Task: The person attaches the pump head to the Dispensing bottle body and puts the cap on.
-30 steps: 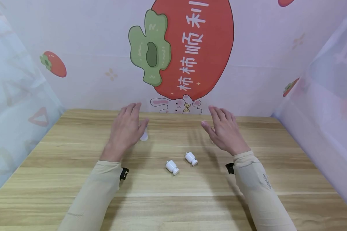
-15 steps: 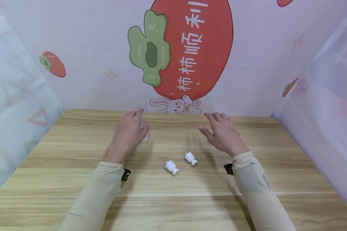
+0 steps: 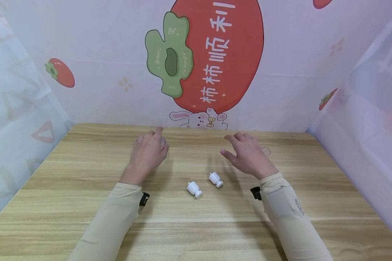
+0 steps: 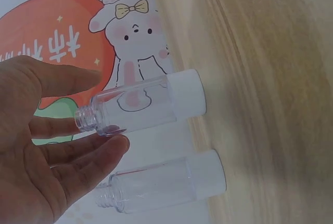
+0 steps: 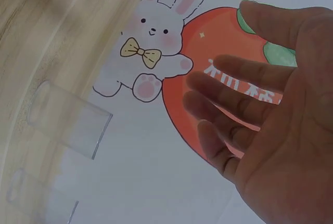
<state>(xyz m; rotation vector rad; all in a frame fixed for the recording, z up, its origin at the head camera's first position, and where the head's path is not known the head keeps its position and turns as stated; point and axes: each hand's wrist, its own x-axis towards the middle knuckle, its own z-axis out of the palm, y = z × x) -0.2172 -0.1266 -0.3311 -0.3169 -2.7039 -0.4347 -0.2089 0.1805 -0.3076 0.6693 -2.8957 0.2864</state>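
Note:
Two clear bottles with white bases stand upright at the far left of the table, one nearer my left hand, the other beyond it. My left hand reaches over the nearer bottle, thumb and fingers spread to either side of its threaded neck, the thumb apart from it. In the head view that hand hides most of both. Two white pump heads lie mid-table between the hands. My right hand hovers with loosely bent fingers, holding nothing. Two clear cylindrical caps stand near it.
The wooden table ends at a white cloth backdrop printed with persimmons and a rabbit. Similar cloth walls close in the left and right sides.
Both hands have come lower. The left has shifted slightly right around the bottle; the right has moved a little left and nearer, uncovering a clear cap's rim. The pump heads stay put.

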